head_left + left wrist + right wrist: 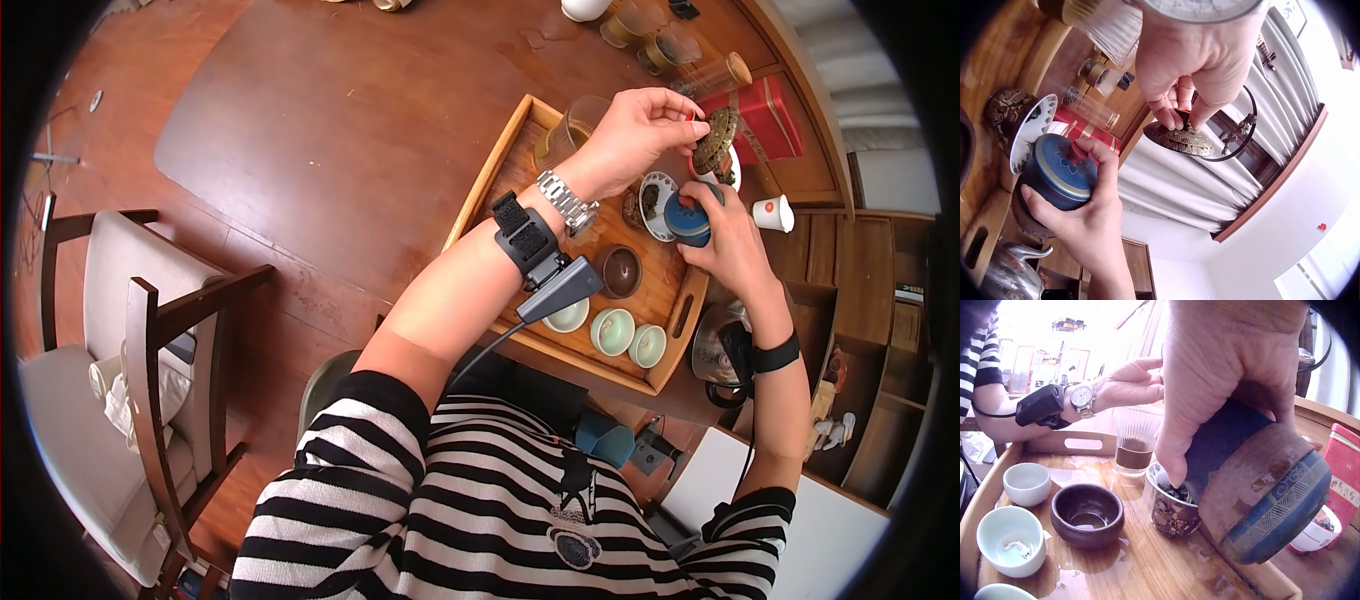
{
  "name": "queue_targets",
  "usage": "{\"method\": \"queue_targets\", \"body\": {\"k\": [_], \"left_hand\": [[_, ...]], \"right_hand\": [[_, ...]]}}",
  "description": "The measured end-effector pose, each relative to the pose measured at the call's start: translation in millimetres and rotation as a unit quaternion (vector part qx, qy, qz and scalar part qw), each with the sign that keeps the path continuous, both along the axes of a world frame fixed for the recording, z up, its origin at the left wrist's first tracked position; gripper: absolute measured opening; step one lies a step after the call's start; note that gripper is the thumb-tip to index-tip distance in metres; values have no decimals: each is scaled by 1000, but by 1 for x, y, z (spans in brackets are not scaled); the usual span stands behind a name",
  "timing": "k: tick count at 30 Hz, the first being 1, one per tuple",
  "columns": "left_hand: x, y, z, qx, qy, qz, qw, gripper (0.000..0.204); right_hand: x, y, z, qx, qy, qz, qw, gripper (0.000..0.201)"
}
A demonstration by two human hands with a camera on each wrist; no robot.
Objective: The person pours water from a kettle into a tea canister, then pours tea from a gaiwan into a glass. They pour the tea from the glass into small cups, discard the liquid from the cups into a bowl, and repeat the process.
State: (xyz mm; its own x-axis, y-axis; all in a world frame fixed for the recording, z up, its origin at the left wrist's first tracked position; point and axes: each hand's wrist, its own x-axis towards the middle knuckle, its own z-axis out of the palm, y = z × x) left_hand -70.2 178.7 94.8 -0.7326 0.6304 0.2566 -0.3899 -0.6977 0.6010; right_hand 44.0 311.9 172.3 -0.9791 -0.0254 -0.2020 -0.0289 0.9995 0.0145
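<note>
An ornate brass-coloured lid is pinched by its knob between the thumb and fingers of my left hand, held up off the tray. My right hand grips a blue lidded teapot, one finger on its red knob. In the right wrist view the teapot is tilted, showing a brown band and patterned blue base. Close beside it stands a brown ornate cup with a white inside and dark leaves, its lid off.
The wooden tray also bears a dark brown bowl, several pale green cups and a glass pitcher. Past its far side are a red box, a paper cup and glass vessels. A metal kettle stands nearby.
</note>
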Motion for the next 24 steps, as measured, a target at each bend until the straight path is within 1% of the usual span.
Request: {"method": "queue_targets", "body": {"k": [7, 24], "left_hand": [[-1, 1, -1, 9, -2, -1, 1000, 19], [0, -1, 1, 0, -1, 0, 1000, 19]], "right_hand": [[-2, 2, -2, 6, 9, 16, 1000, 59], [-4, -3, 1, 17, -2, 12, 1000, 61]]}}
